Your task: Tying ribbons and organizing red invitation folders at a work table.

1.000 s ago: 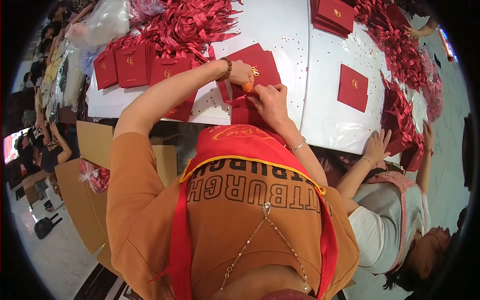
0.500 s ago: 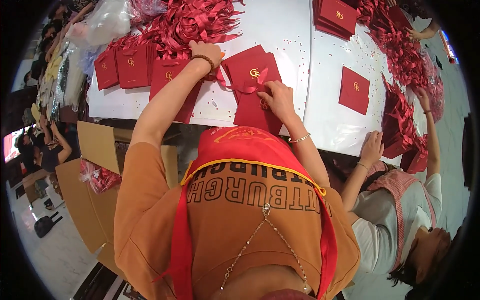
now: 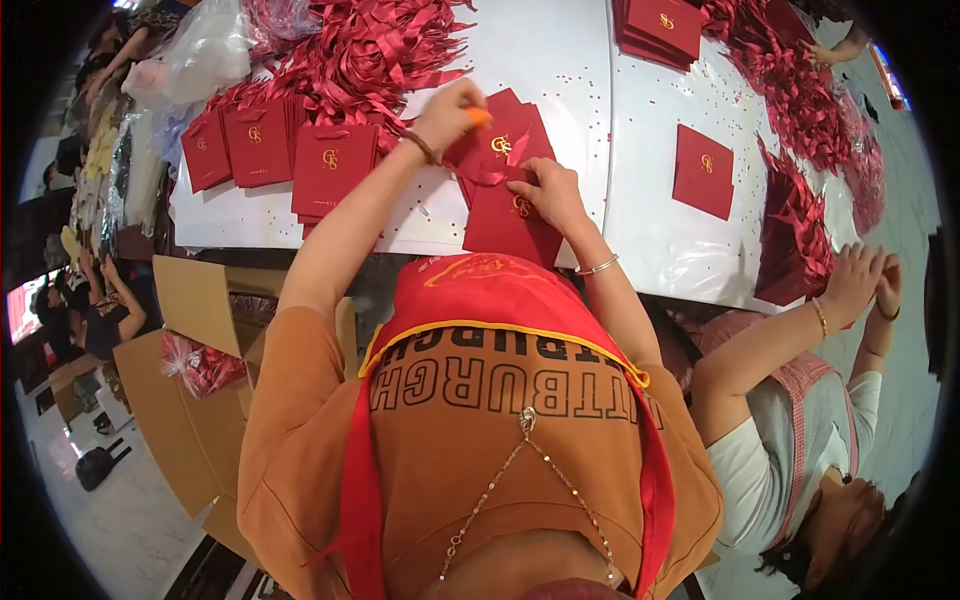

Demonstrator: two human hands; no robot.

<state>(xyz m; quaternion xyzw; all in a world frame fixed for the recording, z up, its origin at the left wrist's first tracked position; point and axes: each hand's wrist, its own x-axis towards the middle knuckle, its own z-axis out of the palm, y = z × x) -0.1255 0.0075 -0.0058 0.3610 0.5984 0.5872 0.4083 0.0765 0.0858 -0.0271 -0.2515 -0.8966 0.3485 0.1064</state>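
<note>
A red paper gift bag with a gold emblem lies at the table's front edge, overlapping a stack of similar bags. My right hand rests on its upper part, thumb and fingers pinched at the red ribbon. Beyond and to the left, my left hand is raised over the stack's left side with curled fingers. A small orange piece shows at its fingertips; its kind is unclear. Left of my forearm stand grouped bags with ribbon handles.
A large heap of red ribbons lies at the back left. An opened cardboard box stands left below the white table. At right, a co-worker's hands are near more ribboned bags. One bag lies between us.
My left hand has moved right, from beside the grouped bags to above the stack. My right hand stays at the ribbon. The co-worker's near hand has left the table and met the other.
</note>
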